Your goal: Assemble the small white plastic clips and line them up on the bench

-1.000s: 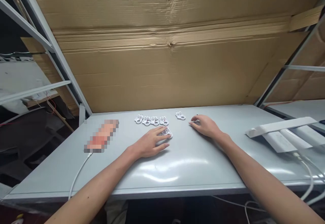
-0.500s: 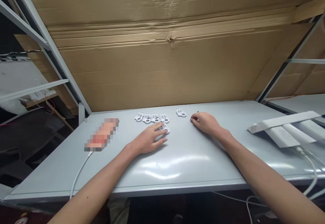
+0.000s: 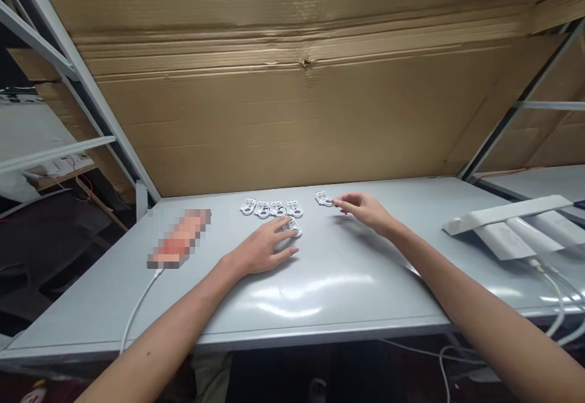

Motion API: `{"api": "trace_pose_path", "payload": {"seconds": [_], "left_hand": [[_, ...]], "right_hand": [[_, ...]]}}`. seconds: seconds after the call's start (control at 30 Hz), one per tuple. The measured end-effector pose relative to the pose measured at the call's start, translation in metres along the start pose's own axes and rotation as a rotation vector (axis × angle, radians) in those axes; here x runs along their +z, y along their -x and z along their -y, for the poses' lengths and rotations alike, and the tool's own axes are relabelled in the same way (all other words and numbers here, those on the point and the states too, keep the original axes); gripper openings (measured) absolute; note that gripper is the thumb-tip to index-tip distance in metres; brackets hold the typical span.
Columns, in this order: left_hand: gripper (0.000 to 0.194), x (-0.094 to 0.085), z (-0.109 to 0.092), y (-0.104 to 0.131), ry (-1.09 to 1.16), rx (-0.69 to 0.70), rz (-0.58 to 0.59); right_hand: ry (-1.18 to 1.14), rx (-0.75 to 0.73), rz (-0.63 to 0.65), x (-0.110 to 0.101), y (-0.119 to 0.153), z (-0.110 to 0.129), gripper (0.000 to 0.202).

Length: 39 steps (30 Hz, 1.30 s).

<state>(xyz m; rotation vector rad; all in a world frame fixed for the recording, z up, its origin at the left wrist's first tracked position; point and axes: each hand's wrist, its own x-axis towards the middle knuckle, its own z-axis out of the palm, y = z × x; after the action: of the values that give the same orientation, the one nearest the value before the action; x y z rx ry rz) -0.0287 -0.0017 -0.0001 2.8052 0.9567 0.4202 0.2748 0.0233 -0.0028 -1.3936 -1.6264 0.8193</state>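
Note:
My left hand (image 3: 260,247) lies low over the table with its fingers spread. Its fingertips rest on or just over a small white flat piece with an oval hole (image 3: 293,227). Behind it, several similar white pieces (image 3: 278,209) sit in a row, with small red and dark marks on them. To the right, apart from the row, lies another white piece (image 3: 322,199). My right hand (image 3: 363,211) is at that piece's right end, thumb and fingertips pinched together. A tiny dark bit shows at the fingertips, too small to name, and a red speck shows below them.
On the left of the grey table (image 3: 329,305) lies a pixelated phone-like object (image 3: 180,238) with a white cable (image 3: 137,305). A white rack of blocks with cables (image 3: 507,241) stands at the right. A cardboard wall (image 3: 292,128) closes the back, between metal posts.
My right hand has moved left and lifted slightly, bringing its pinched fingertips to the separate white piece. My left hand stays at its piece. The view has shifted a little.

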Motion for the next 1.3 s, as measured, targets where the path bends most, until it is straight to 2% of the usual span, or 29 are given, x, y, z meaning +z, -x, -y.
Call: {"api": "trace_pose_path", "payload": {"seconds": [0.13,0.33,0.57,0.67,0.8,1.07,1.3], "left_hand": [[0.043,0.001,0.0,0.0,-0.007,0.001,-0.005],[0.042,0.0,-0.002,0.0,-0.026,0.016,-0.022],[0.046,0.0,-0.005,-0.001,-0.056,0.01,0.01],[0.047,0.0,-0.005,-0.001,-0.051,0.002,0.014],[0.047,0.0,-0.005,-0.001,-0.028,0.002,0.004],[0.054,-0.001,-0.007,-0.002,-0.043,0.002,0.016],[0.056,0.0,-0.001,-0.003,-0.089,-0.034,-0.028]], "right_hand": [[-0.513,0.079,0.092,0.008,0.001,0.006,0.026],[-0.724,0.209,0.054,0.021,-0.002,0.001,0.013],[-0.734,0.318,0.07,0.024,-0.002,-0.002,0.014],[-0.762,0.371,0.05,0.026,0.001,0.002,0.007],[-0.787,0.41,0.047,0.025,0.005,0.011,0.013],[-0.803,0.388,0.105,0.027,0.005,0.012,0.006],[-0.729,0.319,0.175,0.026,0.008,0.013,0.015]]}}
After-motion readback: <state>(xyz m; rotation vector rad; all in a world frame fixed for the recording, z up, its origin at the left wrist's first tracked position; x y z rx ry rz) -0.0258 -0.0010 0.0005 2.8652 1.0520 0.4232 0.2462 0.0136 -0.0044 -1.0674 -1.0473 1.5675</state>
